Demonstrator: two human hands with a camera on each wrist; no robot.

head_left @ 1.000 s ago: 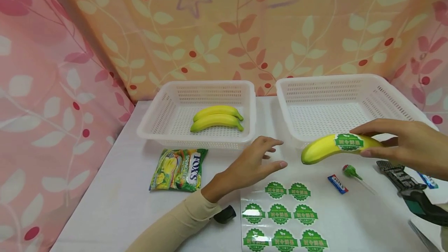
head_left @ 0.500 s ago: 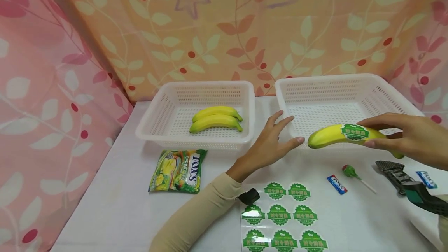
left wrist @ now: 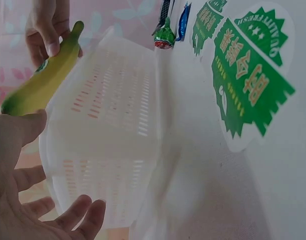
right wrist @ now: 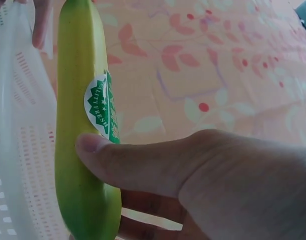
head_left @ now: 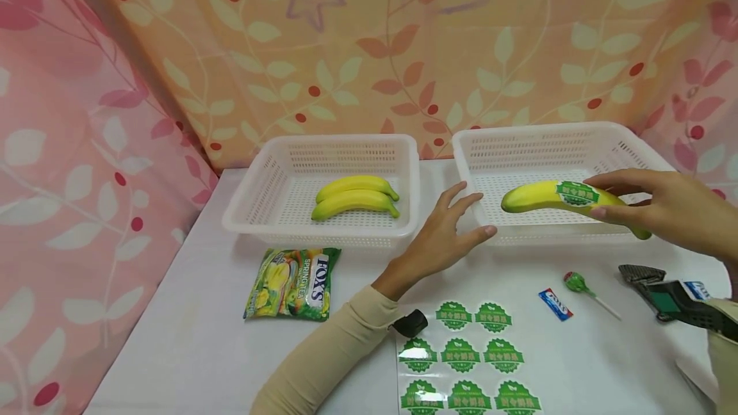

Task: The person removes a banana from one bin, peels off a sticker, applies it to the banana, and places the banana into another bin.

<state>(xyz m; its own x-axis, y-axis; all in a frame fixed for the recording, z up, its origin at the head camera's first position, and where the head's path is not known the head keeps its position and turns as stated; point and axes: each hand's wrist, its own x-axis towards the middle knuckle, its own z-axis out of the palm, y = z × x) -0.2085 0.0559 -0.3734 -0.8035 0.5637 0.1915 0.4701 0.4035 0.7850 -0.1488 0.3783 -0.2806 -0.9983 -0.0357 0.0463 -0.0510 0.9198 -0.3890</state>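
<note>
My right hand [head_left: 663,203] grips a yellow banana [head_left: 530,198] near its right end, thumb on the near side and fingers behind. A green and white sticker [head_left: 578,193] shows on the banana's skin. In the head view the banana overlaps the front rim of the right white basket [head_left: 475,178]. My left hand [head_left: 441,235] is held out at that basket's left front corner, fingers spread and holding nothing. The right wrist view shows the thumb [right wrist: 95,145] pressed on the banana just below the sticker.
Two bananas [head_left: 354,202] lie in the left white basket [head_left: 323,230]. In front are a FOX'S candy bag [head_left: 293,282], a sticker sheet [head_left: 429,373], a small blue candy [head_left: 555,304], a lollipop [head_left: 576,282] and a black wrapper [head_left: 640,274].
My right hand has raised the banana and moved it away from me, from in front of the right basket to over its front rim. My left hand has moved right and forward.
</note>
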